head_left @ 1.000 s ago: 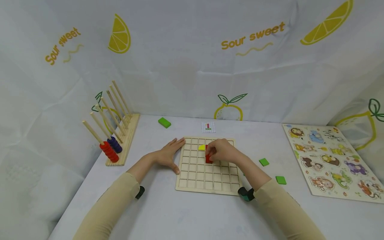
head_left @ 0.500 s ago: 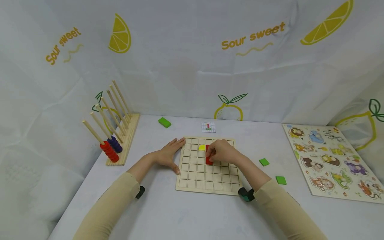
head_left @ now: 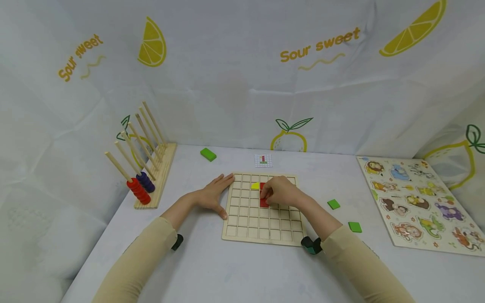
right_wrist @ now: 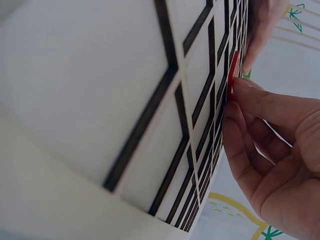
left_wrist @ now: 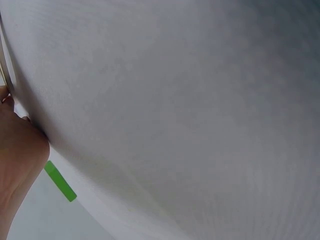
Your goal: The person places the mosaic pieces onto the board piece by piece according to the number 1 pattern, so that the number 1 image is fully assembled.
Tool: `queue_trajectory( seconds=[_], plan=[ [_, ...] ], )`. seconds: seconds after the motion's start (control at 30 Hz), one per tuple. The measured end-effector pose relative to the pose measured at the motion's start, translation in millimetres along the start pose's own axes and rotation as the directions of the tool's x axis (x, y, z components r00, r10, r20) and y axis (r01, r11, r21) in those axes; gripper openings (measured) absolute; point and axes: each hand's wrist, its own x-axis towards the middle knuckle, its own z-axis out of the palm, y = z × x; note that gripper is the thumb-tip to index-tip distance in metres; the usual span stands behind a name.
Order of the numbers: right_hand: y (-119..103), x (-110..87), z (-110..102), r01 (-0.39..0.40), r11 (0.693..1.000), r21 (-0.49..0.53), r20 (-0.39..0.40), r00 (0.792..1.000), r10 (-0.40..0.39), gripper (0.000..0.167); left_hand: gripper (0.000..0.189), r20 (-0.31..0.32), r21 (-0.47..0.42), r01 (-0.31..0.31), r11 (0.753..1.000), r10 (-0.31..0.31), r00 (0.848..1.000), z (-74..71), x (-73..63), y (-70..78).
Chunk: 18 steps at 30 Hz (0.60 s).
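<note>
Left hand, splayed, touches grid board; right hand pinches red piece.

Grid board looks smooth, matt wood | nine o'clock of it, abacus: bare wood | twelve, paper card, creased cloth backdrop | three, animal board: smooth face

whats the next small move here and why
Probably press the red piece down into the wooden grid: the right hand pinches it there, beside the yellow piece, and whether it is fully seated is unclear.
</note>
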Motion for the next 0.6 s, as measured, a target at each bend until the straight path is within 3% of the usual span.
queue_trajectory(
  seconds=[0.6],
  plan=[
    [4,-3.5,-12,-0.029,0.999,-0.015,-0.028,0.999,0.028,0.013,0.131,-0.004,0.019,-0.003,1.0,0.004,1.0,0.2,0.6,0.1]
  ],
)
